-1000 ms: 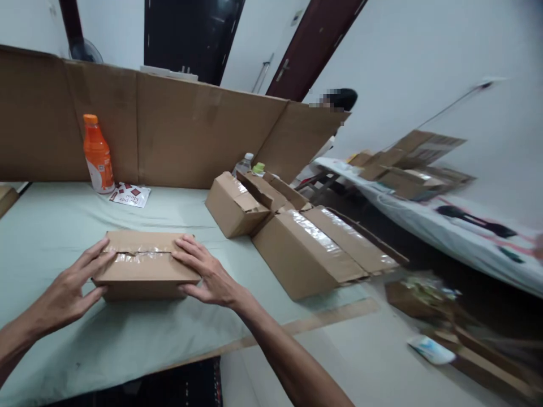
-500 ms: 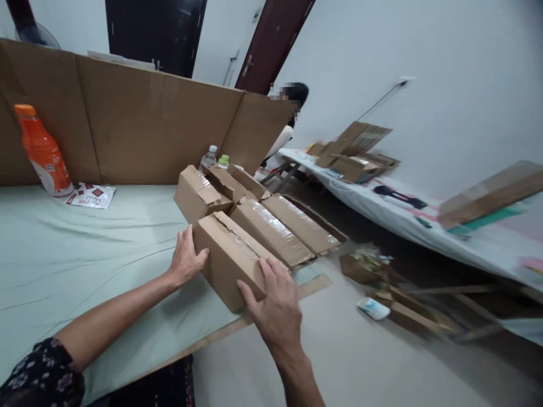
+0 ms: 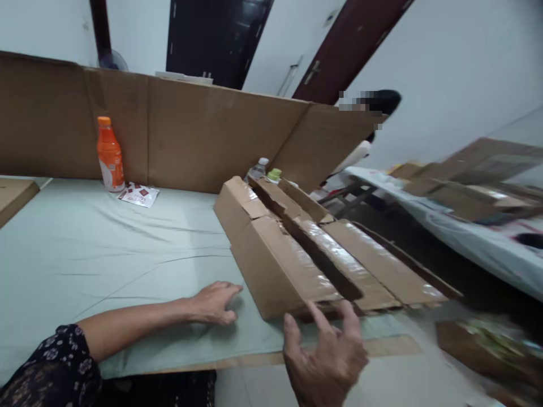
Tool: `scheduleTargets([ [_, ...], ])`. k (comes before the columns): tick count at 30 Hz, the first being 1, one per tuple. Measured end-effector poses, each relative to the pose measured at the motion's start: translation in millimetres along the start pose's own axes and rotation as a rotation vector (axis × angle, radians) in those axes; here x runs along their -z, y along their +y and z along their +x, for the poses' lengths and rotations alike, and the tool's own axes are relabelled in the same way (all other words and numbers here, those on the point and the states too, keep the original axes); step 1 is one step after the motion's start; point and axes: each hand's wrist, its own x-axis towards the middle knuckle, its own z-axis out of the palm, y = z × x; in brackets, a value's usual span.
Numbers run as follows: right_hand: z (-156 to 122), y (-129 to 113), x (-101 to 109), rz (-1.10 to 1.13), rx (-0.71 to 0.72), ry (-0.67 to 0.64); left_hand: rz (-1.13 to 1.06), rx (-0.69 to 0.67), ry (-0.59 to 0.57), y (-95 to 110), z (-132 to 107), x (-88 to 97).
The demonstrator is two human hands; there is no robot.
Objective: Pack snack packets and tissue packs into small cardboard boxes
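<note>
A brown taped cardboard box (image 3: 278, 271) lies at the right end of the green-covered table (image 3: 85, 254), set against two longer taped boxes (image 3: 365, 265). My left hand (image 3: 214, 303) rests on the cloth just left of that box, fingers loosely curled and empty, a small gap from its side. My right hand (image 3: 328, 353) hovers in front of the box's near end with fingers spread, holding nothing, fingertips close to the box's lower edge.
A smaller box (image 3: 235, 203) sits behind the row. An orange bottle (image 3: 110, 154) and a printed packet (image 3: 138, 194) stand by the tall cardboard screen (image 3: 190, 141). Two bottle tops (image 3: 267, 169) peek behind the boxes. Another person (image 3: 373, 113) sits beyond; a cluttered table (image 3: 466, 220) stands right.
I carried the box from the table's middle to the right and set it beside the other boxes. Both hands have now let go of it and drawn back.
</note>
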Motion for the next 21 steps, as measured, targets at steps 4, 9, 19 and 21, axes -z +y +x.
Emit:
scheduleTargets([
  [4, -2, -48, -30, 0.455, -0.100, -0.254, -0.160, 0.036, 0.001, 7, -42, -10.7],
  [9, 38, -101, -130, 0.725, -0.391, -0.340, -0.467, 0.139, 0.179, 40, -78, -40.8],
  [19, 123, -136, -237, 0.693, -0.559, -0.283, -0.556, 0.200, 0.030, 47, -175, -78.5],
  [21, 130, -120, -240, 0.708, -0.653, -0.263, -0.459, 0.110, -0.023, 50, -188, -69.2],
])
